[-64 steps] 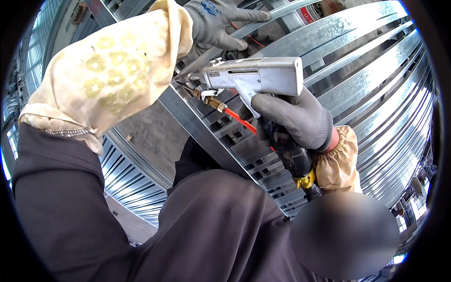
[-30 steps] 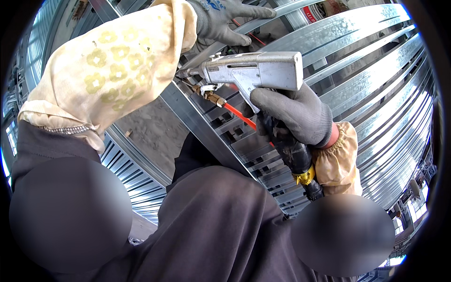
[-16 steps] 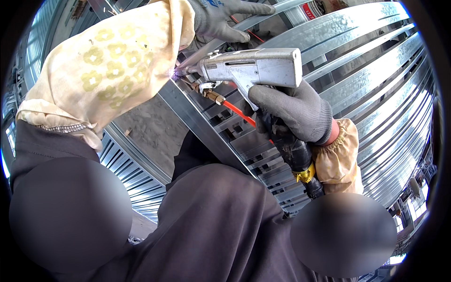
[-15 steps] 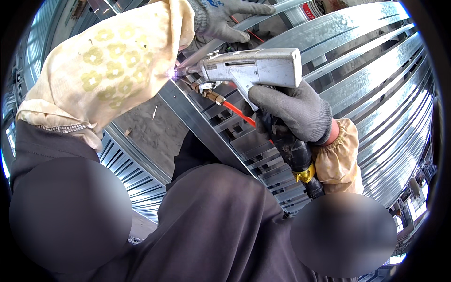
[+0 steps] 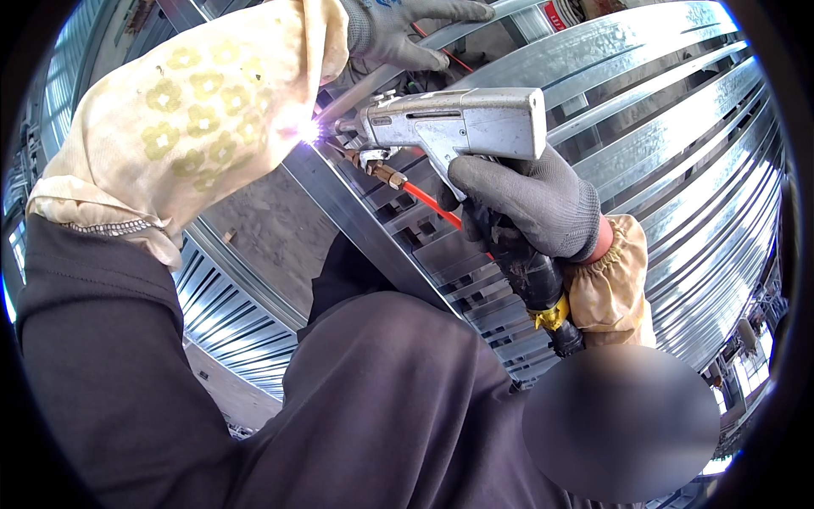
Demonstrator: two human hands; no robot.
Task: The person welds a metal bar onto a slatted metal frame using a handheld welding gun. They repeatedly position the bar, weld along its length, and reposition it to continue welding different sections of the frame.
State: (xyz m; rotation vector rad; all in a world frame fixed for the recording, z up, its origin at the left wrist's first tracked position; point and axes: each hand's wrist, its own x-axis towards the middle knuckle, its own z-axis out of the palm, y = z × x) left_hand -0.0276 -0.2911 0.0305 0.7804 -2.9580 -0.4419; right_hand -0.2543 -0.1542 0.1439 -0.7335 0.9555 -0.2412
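Observation:
My right hand [image 5: 530, 204], in a grey knit glove, is wrapped round the black handle of a silver-grey welding gun [image 5: 458, 119]. Its nozzle points left at a bright violet-white spark [image 5: 309, 130] on the end of a metal frame bar [image 5: 339, 208]. An orange hose [image 5: 431, 206] joins the gun through a brass fitting [image 5: 390, 176]. At the top, my left hand [image 5: 398, 30], also gloved in grey, lies with fingers stretched apart over a metal bar. A cream sleeve cover [image 5: 199, 119] with yellow-green flowers covers that forearm and reaches close to the spark.
Rows of long shiny metal profiles [image 5: 644, 59] fill the right side. More ribbed metal [image 5: 233, 310] lies at lower left beside grey floor [image 5: 271, 229]. My dark-clothed knee [image 5: 390, 356] is just below the frame. A red-and-white labelled container [image 5: 561, 15] stands at the top.
The spark at the nozzle has grown larger and brighter. My left forearm and hand have shifted very slightly left and up; the gun and right hand stay almost in place.

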